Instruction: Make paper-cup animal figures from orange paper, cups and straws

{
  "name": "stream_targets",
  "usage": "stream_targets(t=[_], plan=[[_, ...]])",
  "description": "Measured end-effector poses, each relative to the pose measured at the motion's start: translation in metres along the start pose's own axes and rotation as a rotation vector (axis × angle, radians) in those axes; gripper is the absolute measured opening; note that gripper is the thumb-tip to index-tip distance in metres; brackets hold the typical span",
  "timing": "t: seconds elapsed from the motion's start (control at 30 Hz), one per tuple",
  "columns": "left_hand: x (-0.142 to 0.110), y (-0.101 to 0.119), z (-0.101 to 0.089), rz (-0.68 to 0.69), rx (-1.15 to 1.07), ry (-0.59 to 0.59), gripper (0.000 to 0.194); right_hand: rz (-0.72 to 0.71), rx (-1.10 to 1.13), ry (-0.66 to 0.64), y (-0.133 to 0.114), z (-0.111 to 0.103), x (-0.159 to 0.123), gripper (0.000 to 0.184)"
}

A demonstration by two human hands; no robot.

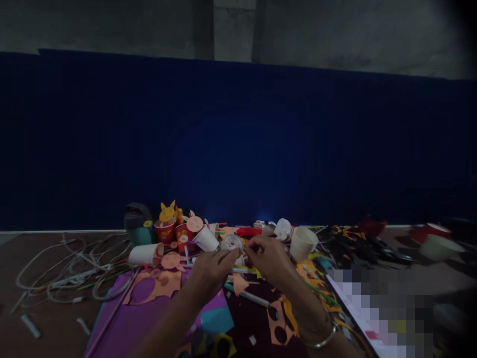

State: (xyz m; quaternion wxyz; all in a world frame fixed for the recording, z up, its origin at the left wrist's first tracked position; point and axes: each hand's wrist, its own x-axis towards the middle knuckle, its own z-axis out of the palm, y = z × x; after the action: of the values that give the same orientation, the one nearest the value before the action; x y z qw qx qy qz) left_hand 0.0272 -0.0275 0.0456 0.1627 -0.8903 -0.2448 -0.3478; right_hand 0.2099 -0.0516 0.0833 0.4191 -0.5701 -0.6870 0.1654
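Here was whitish, round, translucent piece (231, 242), toward far edge of brown tabletop (55, 340). Left hand (213, 268), just beside: fingers together, grip unclear. Right hand (269, 256): thumb and forefinger pinched, contents indiscernible. Fine work wanted steady wrists, small fingertip movements.

Cables (65, 281) left of bottle (138, 233); tipped cup (141, 254) before bottle; cutout (169, 283) on sheet (130, 318), before cup

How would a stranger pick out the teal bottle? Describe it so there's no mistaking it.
Start at the long blue panel and follow its bottom edge toward the left. There, between the tangled pale cables and the upright red cups, stands the bottle. It is teal with a bulky dark lid, while its neighbouring cups are red or white.
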Motion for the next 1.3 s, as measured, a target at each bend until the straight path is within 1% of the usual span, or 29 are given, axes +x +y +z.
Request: stream_targets(t=[0.13, 0.23, 0.27, 0.33, 0.43, 0.5, 0.57, 0.6, 0.7, 0.8, 0.93, 1.03, 1.13, 1.2, 1.23, 1.3], plan=[[-0.002, -0.001, 0.001, -0.024, -0.086, 0.029, 0.033, 0.006, 0.068, -0.008, -0.001, 0.000, 0.001, 0.011], [-0.003, -0.003, 0.005, -0.109, -0.223, 0.066, 0.034, 0.040, 0.180, -0.029, 0.000, 0.000, 0.002, 0.009], [-0.003, -0.003, 0.006, -0.162, -0.292, 0.085, 0.034, 0.066, 0.232, -0.054, 0.000, 0.000, 0.002, 0.008], [0.001, -0.002, 0.007, -0.315, -0.451, 0.128, 0.029, 0.123, 0.347, -0.109, -0.001, -0.002, 0.004, 0.008], [0.010, 0.002, 0.005, -0.561, -0.672, 0.168, 0.015, 0.177, 0.523, -0.117, -0.004, -0.006, 0.006, 0.010], [0.016, 0.004, 0.003, -0.697, -0.806, 0.167, 0.014, 0.192, 0.607, -0.134, -0.005, -0.006, 0.006, 0.021], [0.020, 0.004, 0.002, -0.801, -0.936, 0.168, 0.016, 0.191, 0.642, -0.215, -0.004, -0.005, 0.006, 0.030], [0.021, 0.004, 0.002, -0.837, -0.994, 0.167, 0.018, 0.178, 0.644, -0.252, -0.004, -0.004, 0.005, 0.031], [0.020, 0.003, 0.001, -0.882, -1.093, 0.142, 0.020, 0.131, 0.625, -0.284, -0.001, 0.000, 0.005, 0.027], [0.019, 0.002, 0.002, -0.893, -1.116, 0.122, 0.020, 0.121, 0.637, -0.290, 0.001, 0.002, 0.005, 0.021], [0.021, 0.003, 0.001, -0.884, -1.120, 0.110, 0.016, 0.149, 0.649, -0.335, 0.002, -0.001, 0.006, 0.017], [0.024, 0.006, -0.001, -0.899, -1.158, 0.072, 0.014, 0.155, 0.618, -0.349, 0.001, -0.003, 0.005, 0.018], [0.027, 0.008, -0.004, -0.912, -1.206, 0.052, 0.015, 0.153, 0.581, -0.297, 0.000, -0.002, 0.006, 0.014], [0.029, 0.009, -0.007, -0.907, -1.234, 0.052, 0.016, 0.178, 0.603, -0.274, -0.001, -0.002, 0.006, 0.012], [0.030, 0.010, -0.010, -0.899, -1.252, 0.053, 0.017, 0.196, 0.628, -0.283, -0.001, -0.003, 0.006, 0.011], [0.033, 0.010, -0.015, -0.886, -1.289, 0.055, 0.017, 0.214, 0.693, -0.341, 0.000, -0.005, 0.006, 0.014]])
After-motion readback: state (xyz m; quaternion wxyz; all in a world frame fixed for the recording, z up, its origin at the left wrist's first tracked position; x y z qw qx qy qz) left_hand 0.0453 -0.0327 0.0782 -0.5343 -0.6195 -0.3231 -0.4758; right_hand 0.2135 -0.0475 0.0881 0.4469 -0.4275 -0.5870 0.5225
